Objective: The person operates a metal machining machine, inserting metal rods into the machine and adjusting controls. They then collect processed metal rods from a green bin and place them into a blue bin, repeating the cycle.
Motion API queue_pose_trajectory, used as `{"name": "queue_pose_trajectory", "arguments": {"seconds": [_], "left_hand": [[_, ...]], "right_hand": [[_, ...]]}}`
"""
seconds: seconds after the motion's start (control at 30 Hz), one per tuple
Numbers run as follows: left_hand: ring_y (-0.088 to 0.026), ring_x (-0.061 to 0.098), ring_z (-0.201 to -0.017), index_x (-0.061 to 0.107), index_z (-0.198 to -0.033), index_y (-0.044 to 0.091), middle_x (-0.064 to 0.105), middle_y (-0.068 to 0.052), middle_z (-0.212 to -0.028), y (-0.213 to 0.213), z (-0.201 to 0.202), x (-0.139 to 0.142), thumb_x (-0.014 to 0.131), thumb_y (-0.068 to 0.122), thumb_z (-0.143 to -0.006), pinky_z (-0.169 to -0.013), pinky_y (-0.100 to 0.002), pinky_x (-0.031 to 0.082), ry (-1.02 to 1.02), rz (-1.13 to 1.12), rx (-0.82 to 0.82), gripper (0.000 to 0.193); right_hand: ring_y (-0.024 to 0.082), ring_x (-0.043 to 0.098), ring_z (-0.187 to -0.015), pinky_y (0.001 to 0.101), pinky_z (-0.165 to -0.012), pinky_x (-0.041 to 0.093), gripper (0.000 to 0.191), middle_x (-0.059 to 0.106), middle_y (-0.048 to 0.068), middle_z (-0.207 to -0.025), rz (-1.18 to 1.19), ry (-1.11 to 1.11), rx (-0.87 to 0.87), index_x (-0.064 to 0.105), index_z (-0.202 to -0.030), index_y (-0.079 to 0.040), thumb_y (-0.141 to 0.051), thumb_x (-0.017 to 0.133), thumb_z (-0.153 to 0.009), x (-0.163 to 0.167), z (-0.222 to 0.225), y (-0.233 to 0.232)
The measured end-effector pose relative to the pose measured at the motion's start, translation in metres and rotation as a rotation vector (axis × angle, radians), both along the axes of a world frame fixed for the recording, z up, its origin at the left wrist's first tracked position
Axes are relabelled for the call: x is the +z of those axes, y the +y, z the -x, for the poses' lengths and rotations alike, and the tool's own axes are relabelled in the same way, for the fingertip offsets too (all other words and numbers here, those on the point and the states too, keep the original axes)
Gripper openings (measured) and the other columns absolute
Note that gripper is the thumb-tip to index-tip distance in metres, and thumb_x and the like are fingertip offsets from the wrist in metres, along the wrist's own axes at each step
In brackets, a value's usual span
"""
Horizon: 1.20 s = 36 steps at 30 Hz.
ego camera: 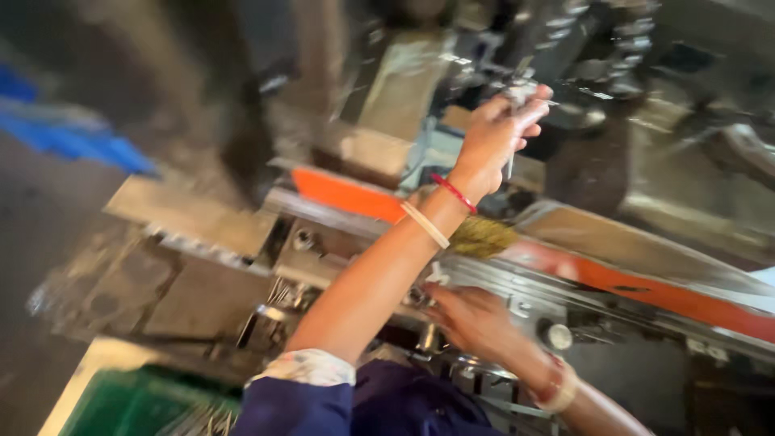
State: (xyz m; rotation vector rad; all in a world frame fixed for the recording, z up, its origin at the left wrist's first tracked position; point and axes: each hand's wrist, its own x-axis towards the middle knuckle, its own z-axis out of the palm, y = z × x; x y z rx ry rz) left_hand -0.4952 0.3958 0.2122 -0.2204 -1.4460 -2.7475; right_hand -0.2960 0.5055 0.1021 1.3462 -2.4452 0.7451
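Note:
The view is blurred by motion. My left hand [499,129] is raised over a grey metal machine [565,307], with its fingers pinched on a small pale metal piece [523,93]. A red and a cream bangle sit on that wrist. A brass-bristle brush [483,236] lies on the machine just behind my left forearm. My right hand [472,319] rests lower down against the machine's metal rail, fingers pointing left beside a small white bit [437,274]. The blur hides whether that hand grips anything.
An orange strip [347,194] runs along the machine's rail. Dark machine parts and a chain [630,40] fill the top right. A green crate [137,404] holding thin metal pieces stands at the bottom left. Something blue [81,141] lies at the far left.

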Motion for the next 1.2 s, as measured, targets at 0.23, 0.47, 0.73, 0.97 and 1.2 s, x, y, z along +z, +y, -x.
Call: {"name": "queue_pose_trajectory", "arguments": {"seconds": [0.23,0.47,0.73,0.97,1.2], "left_hand": [[-0.023,0.072,-0.081,0.059,-0.112,0.010,0.069,-0.008,-0.094,-0.207,-0.179,0.008,0.073,0.051,-0.090,-0.073,-0.035,0.055,0.027,0.924,0.460,0.049],[-0.014,0.055,-0.068,0.064,-0.108,0.007,0.062,-0.002,-0.085,-0.341,-0.333,-0.106,0.060,0.032,-0.100,-0.063,-0.030,0.047,-0.338,0.533,0.776,0.027],[-0.005,0.032,-0.048,0.060,-0.068,0.007,0.042,0.007,-0.057,-0.392,-0.414,-0.192,0.078,0.026,-0.090,-0.043,-0.027,0.019,-0.638,0.104,1.056,0.034],[-0.002,0.041,-0.052,0.064,-0.068,0.004,0.052,0.006,-0.058,-0.391,-0.447,-0.189,0.079,0.027,-0.092,-0.047,-0.024,0.028,-0.543,0.201,1.064,0.037],[-0.005,0.043,-0.056,0.064,-0.077,-0.001,0.051,0.002,-0.059,-0.391,-0.483,-0.184,0.077,0.028,-0.094,-0.051,-0.023,0.039,-0.370,0.756,1.321,0.036]], "right_hand": [[0.032,0.072,-0.071,0.0467,-0.063,0.054,0.059,0.073,0.019,-0.081,-0.238,-0.686,0.037,0.052,-0.138,-0.006,-0.014,0.070,-0.082,-0.131,0.059,-0.168],[0.036,0.070,-0.096,0.0461,-0.084,0.055,0.067,0.073,0.022,-0.102,-0.338,-0.543,-0.118,0.051,-0.134,-0.004,-0.022,0.081,-0.077,-0.184,0.044,-0.258],[0.018,0.077,-0.082,0.0305,-0.074,0.058,0.023,0.079,0.008,-0.088,0.080,-0.802,0.289,0.073,-0.103,-0.002,-0.022,0.061,-0.101,-0.158,-0.050,-0.326],[0.004,0.036,-0.049,0.0225,-0.044,0.028,0.033,0.044,-0.005,-0.061,0.346,-1.413,0.260,0.060,-0.088,-0.005,-0.029,0.052,-0.110,-0.111,-0.153,-0.385],[0.006,0.031,-0.041,0.0249,-0.038,0.023,0.033,0.040,-0.004,-0.057,0.418,-2.035,0.219,0.054,-0.084,-0.009,-0.031,0.052,-0.109,-0.113,-0.169,-0.402]]}}
